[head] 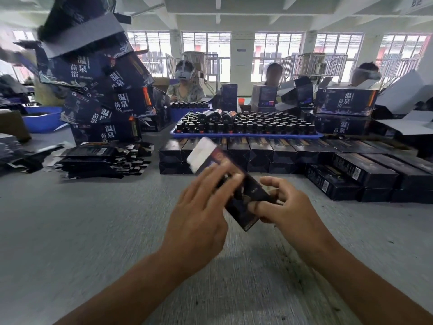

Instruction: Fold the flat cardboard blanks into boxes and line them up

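Here, in the head view, the right hand point(280, 204) is pinching the near end of a dark box point(236, 186) held tilted above the table point(70, 231), while the left hand point(201, 207) is pressing spread fingers on its side. That light grip is risking a slip or a crushed panel. Motion blur is hiding the flaps and the white far end.

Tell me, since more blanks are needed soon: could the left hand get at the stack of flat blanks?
Probably yes: the stack of flat blanks lies to the left hand's side with bare table between, though it presses the box.
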